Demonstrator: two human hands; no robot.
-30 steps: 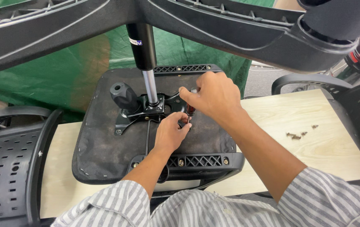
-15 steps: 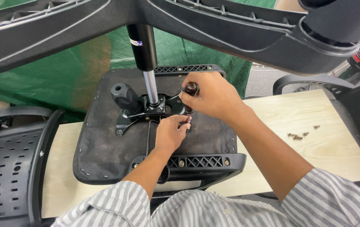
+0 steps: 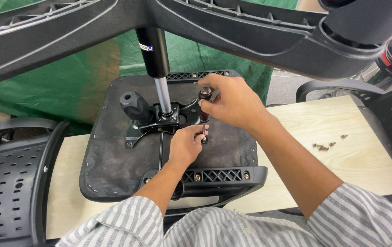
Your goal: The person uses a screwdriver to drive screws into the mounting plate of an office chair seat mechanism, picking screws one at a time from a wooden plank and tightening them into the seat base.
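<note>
An upturned black office chair seat lies on a light wooden table. A black metal mechanism plate with a knob and a gas cylinder is mounted on its underside. My right hand grips the dark red handle of a screwdriver held upright over the plate's right arm. My left hand pinches the screwdriver's lower shaft at the screw, fingertips touching the seat.
The chair's star base spans the top of the view overhead. Several loose screws lie on the table at right. A black perforated chair back sits at left, an armrest at right, green cloth behind.
My right hand has lifted slightly and turned, exposing the screwdriver handle. My left hand stays at the tip by the screw.
</note>
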